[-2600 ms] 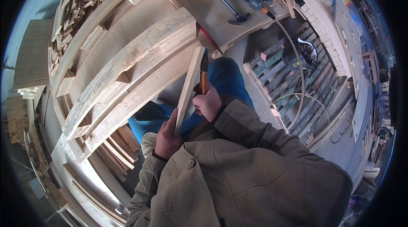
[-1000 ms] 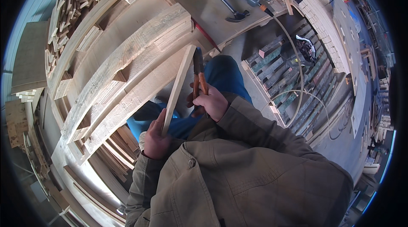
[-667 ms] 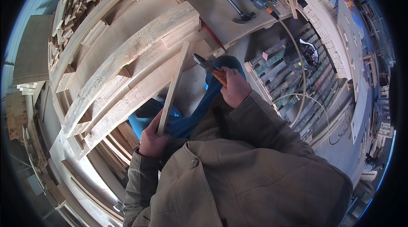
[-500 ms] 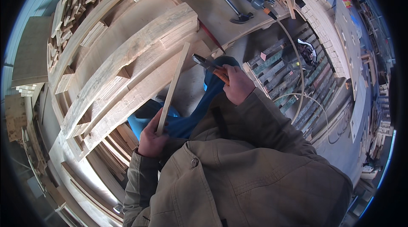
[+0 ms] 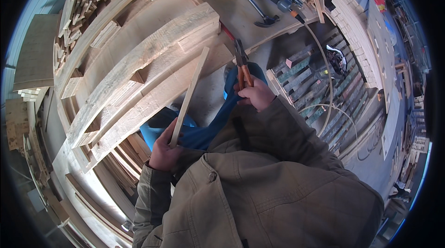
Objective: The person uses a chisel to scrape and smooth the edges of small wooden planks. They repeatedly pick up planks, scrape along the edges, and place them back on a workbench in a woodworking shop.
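The right hand [image 5: 257, 95] grips orange-handled pliers [image 5: 241, 57], handles spread and head now pointing forward – it leaned left a moment ago – while the left hand [image 5: 165, 151], as before, clasps a wooden strip [image 5: 191, 91] slanting from above the blue trousers [image 5: 197, 137] toward the curved wooden frame [image 5: 153, 46].

No words, labels, brands, numbers or signs can be read anywhere in this head-camera view; any print is too small or blurred.
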`<control>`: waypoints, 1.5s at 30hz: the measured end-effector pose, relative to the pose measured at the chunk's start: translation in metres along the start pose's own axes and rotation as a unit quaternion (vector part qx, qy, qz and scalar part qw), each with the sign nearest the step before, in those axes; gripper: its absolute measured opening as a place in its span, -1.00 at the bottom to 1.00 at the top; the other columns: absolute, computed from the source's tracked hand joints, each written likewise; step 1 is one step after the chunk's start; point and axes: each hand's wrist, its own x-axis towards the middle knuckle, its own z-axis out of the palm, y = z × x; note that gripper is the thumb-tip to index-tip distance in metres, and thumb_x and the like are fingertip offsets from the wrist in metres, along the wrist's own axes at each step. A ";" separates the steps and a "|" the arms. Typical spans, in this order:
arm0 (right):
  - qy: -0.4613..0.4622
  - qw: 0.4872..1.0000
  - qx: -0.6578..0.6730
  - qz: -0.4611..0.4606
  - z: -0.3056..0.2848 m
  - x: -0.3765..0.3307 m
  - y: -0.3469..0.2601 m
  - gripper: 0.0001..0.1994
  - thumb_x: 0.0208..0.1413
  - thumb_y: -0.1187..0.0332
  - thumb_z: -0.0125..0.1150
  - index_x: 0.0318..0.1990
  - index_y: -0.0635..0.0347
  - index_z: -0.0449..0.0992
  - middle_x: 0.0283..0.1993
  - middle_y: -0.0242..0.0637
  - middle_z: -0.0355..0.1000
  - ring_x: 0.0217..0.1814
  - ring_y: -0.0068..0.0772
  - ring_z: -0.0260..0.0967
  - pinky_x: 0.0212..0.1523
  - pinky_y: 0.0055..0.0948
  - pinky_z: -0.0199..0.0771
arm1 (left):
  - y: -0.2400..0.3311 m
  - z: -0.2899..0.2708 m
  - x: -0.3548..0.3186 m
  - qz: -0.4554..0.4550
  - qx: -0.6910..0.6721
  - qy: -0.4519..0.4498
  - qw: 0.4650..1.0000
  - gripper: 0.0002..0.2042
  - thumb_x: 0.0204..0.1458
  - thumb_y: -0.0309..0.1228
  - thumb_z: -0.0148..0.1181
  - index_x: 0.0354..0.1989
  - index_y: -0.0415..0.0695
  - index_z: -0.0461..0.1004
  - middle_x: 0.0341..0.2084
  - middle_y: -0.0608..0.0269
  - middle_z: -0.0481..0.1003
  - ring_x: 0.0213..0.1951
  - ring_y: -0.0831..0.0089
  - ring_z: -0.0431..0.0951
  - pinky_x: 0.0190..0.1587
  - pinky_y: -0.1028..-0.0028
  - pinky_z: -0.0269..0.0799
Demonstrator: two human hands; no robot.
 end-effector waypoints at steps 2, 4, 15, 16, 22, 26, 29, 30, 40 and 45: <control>0.009 0.999 -0.032 0.005 0.005 0.000 -0.003 -0.41 0.13 0.51 0.15 0.38 0.16 0.31 0.09 -0.24 0.42 0.13 -0.32 0.42 0.07 -0.20 0.61 | 0.001 -0.001 0.001 0.000 -0.007 -0.006 1.000 -0.14 -0.13 -0.72 0.18 0.51 -0.02 0.31 -0.02 0.32 0.54 -0.13 0.56 0.49 0.00 0.49 0.49; 0.002 1.000 -0.027 0.003 0.009 0.001 -0.004 -0.44 0.12 0.50 0.16 0.34 0.18 0.33 0.06 -0.23 0.42 0.11 -0.29 0.42 0.08 -0.21 0.58 | 0.002 -0.002 0.001 0.009 0.004 -0.007 1.000 -0.14 -0.14 -0.72 0.17 0.51 -0.03 0.32 0.00 0.30 0.55 -0.12 0.54 0.50 0.01 0.49 0.49; 0.022 0.943 -0.285 -0.174 -0.007 0.009 0.006 -0.36 0.07 0.55 0.23 0.38 0.21 0.36 0.06 -0.26 0.41 0.10 -0.35 0.36 0.22 -0.32 0.39 | 0.002 0.000 0.001 0.013 0.037 0.017 0.999 -0.17 -0.16 -0.71 0.16 0.47 -0.06 0.37 0.06 0.25 0.55 -0.14 0.48 0.52 0.01 0.46 0.50; 0.013 0.946 -0.274 -0.175 -0.007 0.007 0.007 -0.40 0.05 0.55 0.22 0.33 0.24 0.39 0.04 -0.17 0.42 0.12 -0.22 0.39 0.22 -0.27 0.38 | 0.002 0.000 0.001 0.013 0.036 0.015 0.999 -0.17 -0.16 -0.71 0.16 0.47 -0.06 0.37 0.07 0.24 0.55 -0.12 0.48 0.52 0.03 0.45 0.50; 0.046 0.919 -0.337 -0.201 -0.005 0.003 0.010 -0.49 0.03 0.51 0.22 0.22 0.27 0.45 0.05 0.06 0.45 0.17 0.13 0.43 0.23 -0.12 0.41 | 0.000 -0.002 0.000 0.021 0.046 0.015 0.999 -0.17 -0.15 -0.71 0.16 0.47 -0.06 0.36 0.12 0.18 0.55 0.01 0.44 0.55 0.09 0.43 0.49; 0.096 0.859 -0.440 -0.242 -0.013 -0.001 0.004 -0.49 0.05 0.47 0.27 0.22 0.24 0.45 0.11 0.07 0.46 0.20 0.20 0.42 0.20 -0.04 0.46 | 0.002 -0.001 -0.001 0.020 0.045 0.015 0.999 -0.17 -0.15 -0.71 0.16 0.47 -0.06 0.37 0.14 0.17 0.55 0.02 0.45 0.55 0.10 0.44 0.49; 0.099 0.839 -0.482 -0.232 -0.015 -0.006 -0.005 -0.49 0.06 0.44 0.29 0.23 0.20 0.44 0.14 0.02 0.46 0.19 0.19 0.44 0.17 -0.01 0.49 | 0.003 -0.001 -0.001 0.013 0.042 0.014 0.999 -0.18 -0.15 -0.71 0.16 0.47 -0.07 0.37 0.14 0.17 0.55 0.01 0.47 0.55 0.08 0.45 0.49; 0.101 0.831 -0.497 -0.227 -0.015 -0.007 -0.008 -0.49 0.06 0.44 0.29 0.23 0.18 0.44 0.14 0.00 0.46 0.18 0.18 0.44 0.17 0.00 0.49 | 0.003 -0.002 -0.001 0.005 0.044 0.013 0.999 -0.18 -0.15 -0.71 0.16 0.47 -0.08 0.37 0.14 0.17 0.55 0.00 0.47 0.55 0.08 0.45 0.49; 0.101 0.802 -0.550 -0.207 -0.010 -0.010 -0.024 -0.57 0.12 0.40 0.25 0.18 0.12 0.47 0.11 -0.06 0.48 0.16 0.15 0.46 0.09 0.09 0.52 | -0.003 -0.002 0.000 0.029 0.043 0.019 0.998 -0.20 -0.13 -0.71 0.14 0.46 -0.09 0.38 0.04 0.21 0.55 -0.11 0.49 0.52 0.04 0.46 0.49; 0.103 0.806 -0.547 -0.201 -0.011 -0.014 -0.028 -0.61 0.14 0.39 0.25 0.15 0.12 0.49 0.09 -0.07 0.51 0.11 0.14 0.49 0.08 0.06 0.52 | 0.001 -0.002 0.000 0.036 0.066 0.022 0.997 -0.21 -0.12 -0.70 0.13 0.46 -0.10 0.38 0.06 0.18 0.55 -0.09 0.48 0.53 0.05 0.47 0.49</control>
